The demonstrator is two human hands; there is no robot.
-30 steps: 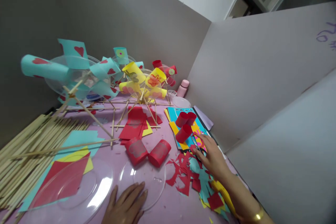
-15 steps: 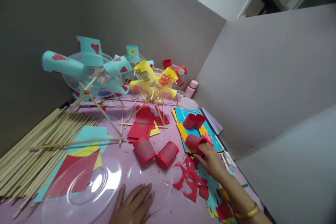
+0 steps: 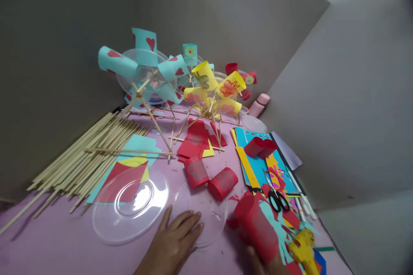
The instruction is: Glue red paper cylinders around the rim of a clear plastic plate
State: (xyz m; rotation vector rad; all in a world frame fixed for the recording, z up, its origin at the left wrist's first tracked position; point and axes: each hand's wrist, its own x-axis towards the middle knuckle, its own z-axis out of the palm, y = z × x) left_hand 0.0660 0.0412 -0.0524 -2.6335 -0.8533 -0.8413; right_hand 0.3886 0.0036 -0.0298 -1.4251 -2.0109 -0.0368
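Note:
My left hand (image 3: 179,238) lies flat with its fingers out on a clear plastic lid (image 3: 211,227). Two red paper tubes (image 3: 223,183) with grey shapes on them rest against the lid's far edge. At the bottom, my right hand (image 3: 263,264) grips a larger-looking red paper tube (image 3: 254,225), close to the camera and slightly blurred; most of the fingers are hidden by it or cut off. A second clear lid (image 3: 130,227) sits to the left, partly over red, yellow and light-blue paper sheets (image 3: 137,144).
Bamboo sticks (image 3: 87,154) are piled at left. Paper wheels on stick stands (image 3: 142,90) occupy the back. At right are a blue book (image 3: 247,135) bearing two red tubes (image 3: 254,147), scissors (image 3: 278,201), a yellow tool like a glue gun (image 3: 303,249), markers and paper scraps. A pink bottle (image 3: 259,105) leans behind.
My right hand has brought a red paper tube from beside the book down toward me, uncovering the scissors. My left hand stays on the lid. The view has shifted.

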